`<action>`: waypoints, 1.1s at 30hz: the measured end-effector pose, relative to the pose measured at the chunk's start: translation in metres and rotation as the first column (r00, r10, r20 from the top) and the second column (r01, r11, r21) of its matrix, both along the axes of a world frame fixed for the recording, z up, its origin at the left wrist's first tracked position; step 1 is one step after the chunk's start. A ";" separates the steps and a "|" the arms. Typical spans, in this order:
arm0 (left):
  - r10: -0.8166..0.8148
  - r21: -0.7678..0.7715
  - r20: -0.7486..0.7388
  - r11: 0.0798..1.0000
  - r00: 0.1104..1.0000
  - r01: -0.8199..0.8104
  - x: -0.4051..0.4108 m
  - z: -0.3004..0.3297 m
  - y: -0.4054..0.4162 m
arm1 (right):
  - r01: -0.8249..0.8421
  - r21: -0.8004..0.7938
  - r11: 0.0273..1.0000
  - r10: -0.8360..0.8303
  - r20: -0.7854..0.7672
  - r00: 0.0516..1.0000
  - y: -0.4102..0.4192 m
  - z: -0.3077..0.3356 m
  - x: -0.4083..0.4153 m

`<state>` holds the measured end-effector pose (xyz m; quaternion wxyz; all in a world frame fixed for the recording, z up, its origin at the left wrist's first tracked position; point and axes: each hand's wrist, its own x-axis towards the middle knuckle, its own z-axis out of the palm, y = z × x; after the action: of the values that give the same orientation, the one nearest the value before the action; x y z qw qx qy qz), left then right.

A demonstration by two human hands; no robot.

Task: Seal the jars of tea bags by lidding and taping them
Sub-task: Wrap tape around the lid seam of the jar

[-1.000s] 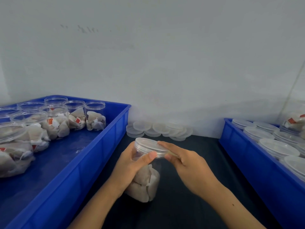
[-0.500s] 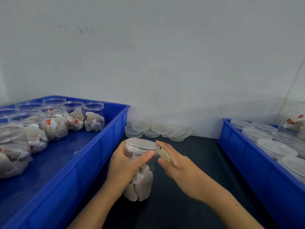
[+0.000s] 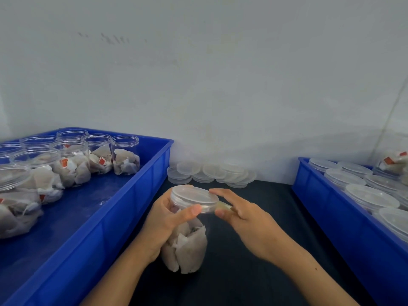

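Observation:
A clear jar [image 3: 187, 246] full of tea bags stands on the dark table, capped with a clear lid [image 3: 194, 197]. My left hand [image 3: 163, 224] wraps round the jar's upper part, its thumb lying across the lid's rim. My right hand [image 3: 247, 221] is just right of the lid and pinches a yellowish strip of tape [image 3: 223, 205] that runs to the lid's edge. The index finger stretches toward the lid's far rim.
A blue bin [image 3: 123, 208] on the left holds several open jars of tea bags [image 3: 125, 155]. Loose clear lids [image 3: 212, 173] lie by the wall. A blue bin [image 3: 331, 208] on the right holds several lidded jars [image 3: 371, 195].
The jar has shifted slightly left and turned in my left hand. My right hand has drawn a little away from the lid, and the tape strip now shows between them.

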<state>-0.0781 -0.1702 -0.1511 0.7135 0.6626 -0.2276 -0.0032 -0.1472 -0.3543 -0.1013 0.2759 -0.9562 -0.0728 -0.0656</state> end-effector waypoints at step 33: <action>0.094 0.094 0.150 0.990 0.984 -0.109 -0.001 -0.003 -0.006 | 0.152 -0.168 0.974 -0.156 -0.007 0.988 0.013 0.003 -0.007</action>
<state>-0.0789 -0.1764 -0.1539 0.6595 0.7075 -0.2441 0.0698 -0.1545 -0.3411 -0.0985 0.1898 -0.9793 -0.0008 -0.0707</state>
